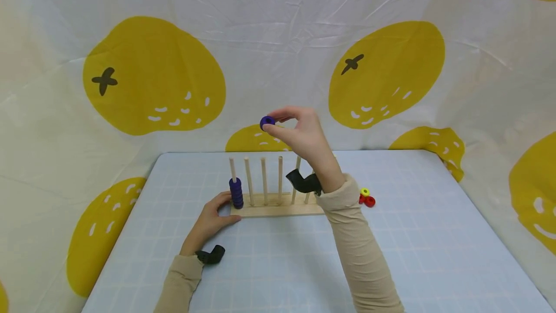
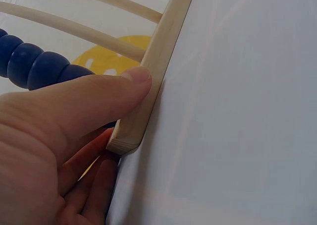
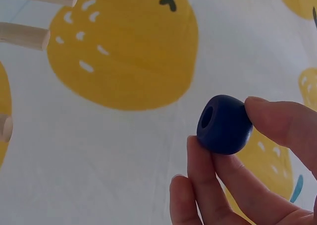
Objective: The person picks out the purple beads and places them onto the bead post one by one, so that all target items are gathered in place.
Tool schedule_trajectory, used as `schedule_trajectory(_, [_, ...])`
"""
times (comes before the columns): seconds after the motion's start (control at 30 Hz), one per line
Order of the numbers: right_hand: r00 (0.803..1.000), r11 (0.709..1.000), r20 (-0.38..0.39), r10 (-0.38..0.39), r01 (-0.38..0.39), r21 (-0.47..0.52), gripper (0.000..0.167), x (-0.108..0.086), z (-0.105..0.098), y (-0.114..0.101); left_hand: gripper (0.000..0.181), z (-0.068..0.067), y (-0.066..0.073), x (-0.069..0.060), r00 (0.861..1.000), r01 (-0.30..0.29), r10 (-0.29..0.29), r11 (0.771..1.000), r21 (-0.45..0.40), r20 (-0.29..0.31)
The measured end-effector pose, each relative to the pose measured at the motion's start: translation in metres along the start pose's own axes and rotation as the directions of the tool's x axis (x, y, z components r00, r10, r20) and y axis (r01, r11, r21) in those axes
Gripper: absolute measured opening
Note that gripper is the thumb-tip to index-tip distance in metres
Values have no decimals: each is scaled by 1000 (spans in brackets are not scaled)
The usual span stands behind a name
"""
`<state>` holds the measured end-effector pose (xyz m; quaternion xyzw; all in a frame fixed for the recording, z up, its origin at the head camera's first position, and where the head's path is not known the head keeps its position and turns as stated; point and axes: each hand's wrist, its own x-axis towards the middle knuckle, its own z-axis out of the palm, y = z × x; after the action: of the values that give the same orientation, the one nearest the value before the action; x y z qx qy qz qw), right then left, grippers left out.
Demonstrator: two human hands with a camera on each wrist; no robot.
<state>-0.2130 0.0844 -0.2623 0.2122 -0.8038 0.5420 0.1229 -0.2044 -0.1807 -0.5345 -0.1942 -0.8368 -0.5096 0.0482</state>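
A blue bead (image 3: pixel 225 125) with a hole through it is pinched between the thumb and fingertips of my right hand (image 1: pixel 299 129), raised above the pegs. My left hand (image 1: pixel 213 216) grips the left end of a wooden peg rack (image 1: pixel 278 210). In the left wrist view its thumb (image 2: pixel 114 91) lies on the front of the base, and other fingers reach round the end. Several blue beads (image 1: pixel 236 193) are stacked on the leftmost peg, beside that hand. The other pegs I can see carry no beads; the right end of the rack is partly hidden by my right arm.
Right of the rack, partly behind my right sleeve, lie red beads (image 1: pixel 369 201) and a yellow bead (image 1: pixel 365 191). A pale checked cloth covers the table (image 1: pixel 434 245). Behind it hangs a white curtain (image 1: pixel 278 62) printed with yellow fruit.
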Motion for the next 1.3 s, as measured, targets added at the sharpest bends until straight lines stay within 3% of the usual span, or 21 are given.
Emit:
schedule_trajectory(0.3, [999,1000,43,18,-18,-4,19,2,15,-2,54,-2,-12,1,1000,-11,11,1000,-7,16])
schedule_trajectory(0.7, [995,999,96,-8,12,-37,17,4,39,0,55,-2,-11,1,1000,11,-11,1000,-15,27])
schedule_trajectory(1.1, [987,986,162,-8,35,-163,19,0,59,7,56,-3,-9,2,999,16,-15,1000,-26,33])
schedule_trajectory(1.3, [980,988,199,-26,56,-147,17,0,68,15,54,-3,-10,1,999,21,-20,999,-30,33])
